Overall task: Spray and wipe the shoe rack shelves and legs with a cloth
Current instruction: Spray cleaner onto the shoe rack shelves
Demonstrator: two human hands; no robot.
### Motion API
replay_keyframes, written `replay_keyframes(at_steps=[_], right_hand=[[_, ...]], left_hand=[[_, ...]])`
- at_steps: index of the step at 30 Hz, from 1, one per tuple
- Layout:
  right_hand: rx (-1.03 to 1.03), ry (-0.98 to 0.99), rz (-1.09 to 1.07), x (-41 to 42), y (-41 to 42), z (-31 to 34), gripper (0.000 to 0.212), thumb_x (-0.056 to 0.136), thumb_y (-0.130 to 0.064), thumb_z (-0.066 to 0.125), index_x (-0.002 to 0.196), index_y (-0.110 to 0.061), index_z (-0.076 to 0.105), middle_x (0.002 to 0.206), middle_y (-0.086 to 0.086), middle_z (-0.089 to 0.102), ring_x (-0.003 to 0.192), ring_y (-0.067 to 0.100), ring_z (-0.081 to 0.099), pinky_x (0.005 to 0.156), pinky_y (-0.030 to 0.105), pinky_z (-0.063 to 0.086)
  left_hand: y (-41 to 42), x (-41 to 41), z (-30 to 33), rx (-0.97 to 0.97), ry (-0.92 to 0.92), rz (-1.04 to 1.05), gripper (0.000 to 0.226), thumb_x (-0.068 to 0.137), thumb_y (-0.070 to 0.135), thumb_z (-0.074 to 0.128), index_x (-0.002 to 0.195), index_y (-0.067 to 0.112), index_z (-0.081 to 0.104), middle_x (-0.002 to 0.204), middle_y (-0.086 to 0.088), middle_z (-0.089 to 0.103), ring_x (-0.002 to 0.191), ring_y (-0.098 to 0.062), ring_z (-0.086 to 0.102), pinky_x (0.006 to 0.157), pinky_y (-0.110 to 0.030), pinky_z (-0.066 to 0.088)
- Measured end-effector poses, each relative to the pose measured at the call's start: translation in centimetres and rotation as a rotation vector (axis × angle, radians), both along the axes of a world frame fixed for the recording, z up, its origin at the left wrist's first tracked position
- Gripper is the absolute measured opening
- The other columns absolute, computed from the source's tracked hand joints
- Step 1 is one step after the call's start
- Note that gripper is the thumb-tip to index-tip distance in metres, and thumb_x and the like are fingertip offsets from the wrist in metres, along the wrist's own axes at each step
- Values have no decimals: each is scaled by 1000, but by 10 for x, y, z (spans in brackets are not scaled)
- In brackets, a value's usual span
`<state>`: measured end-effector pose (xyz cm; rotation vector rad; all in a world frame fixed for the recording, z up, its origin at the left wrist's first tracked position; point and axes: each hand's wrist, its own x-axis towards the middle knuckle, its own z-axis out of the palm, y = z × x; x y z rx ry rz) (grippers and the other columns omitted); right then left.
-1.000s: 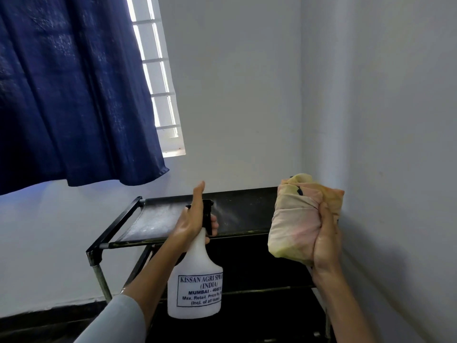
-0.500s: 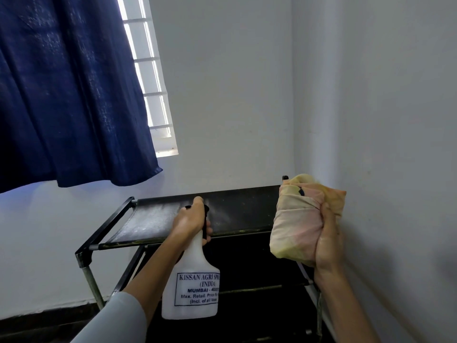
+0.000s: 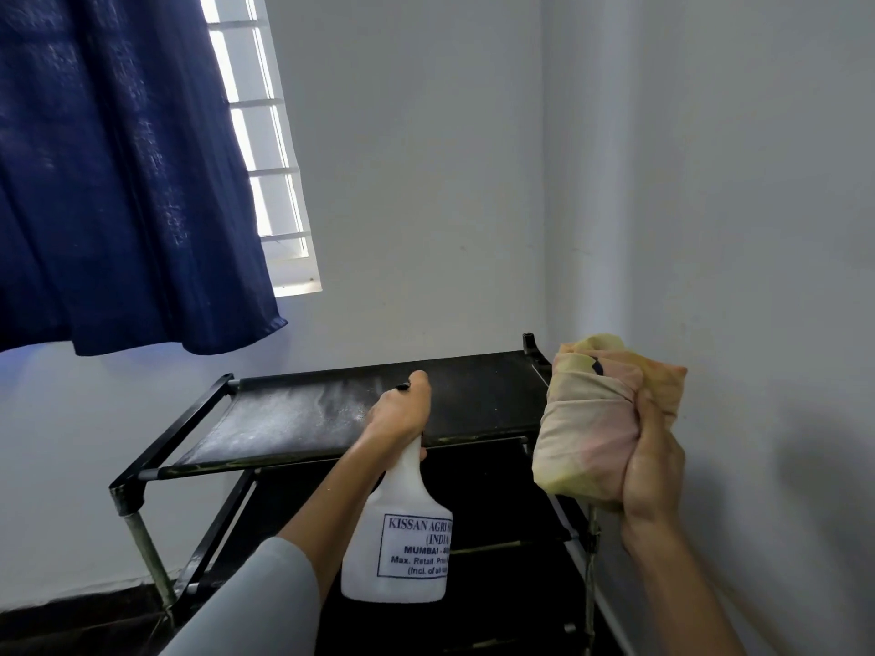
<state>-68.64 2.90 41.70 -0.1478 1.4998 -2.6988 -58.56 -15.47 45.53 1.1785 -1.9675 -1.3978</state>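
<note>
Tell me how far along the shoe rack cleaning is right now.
Early stage. Done: the top shelf carries a pale film of spray mist. In hand: the left hand grips the spray bottle over that shelf; the right hand holds the bunched cloth raised beside the rack, off it. Left: wiping the top shelf, then the lower shelves and the legs.

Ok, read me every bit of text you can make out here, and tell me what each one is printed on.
All of it is on the boxed label of the white spray bottle, held by the left hand; the right edge is cut off.
"KISSAN AGRI S..."
"(INDIA"
"MUMBAI - 4..."
"Max. Retail Pric..."
"(Incl. of all ta..."
The cloth, shoe rack and curtain show no readable text.
</note>
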Motion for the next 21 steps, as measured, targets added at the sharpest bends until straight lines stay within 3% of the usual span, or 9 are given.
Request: replay_keyframes(at_steps=[5,13,18,21], right_hand=[[12,7,-10,-2,5,-1,29,95,-37,50,97,-10,60,78,-5,58,67,6,54,43,8,43],[30,6,-5,-5,4,-6,27,95,-40,50,82,-18,59,79,-5,59,68,6,55,43,10,44],[37,7,0,-4,3,-10,26,95,-39,51,85,-17,60,78,-6,59,68,6,55,47,14,46],[45,12,-6,-2,-1,-11,27,95,-37,51,77,-18,59,76,-6,59,67,6,54,43,9,43]], left_hand=[[5,-8,-1,81,4,-24,47,87,46,37,75,6,58,64,-8,57,48,-21,51,46,-24,42],[16,-21,-2,196,70,-50,36,84,38,40,78,7,56,61,-5,54,48,-16,46,45,-22,39],[20,-16,-5,288,122,-82,36,90,36,40,89,4,54,64,-8,53,50,-18,48,44,-24,41],[21,-6,-2,283,116,-136,39,94,37,38,97,1,52,68,-11,51,50,-19,49,35,-17,37]])
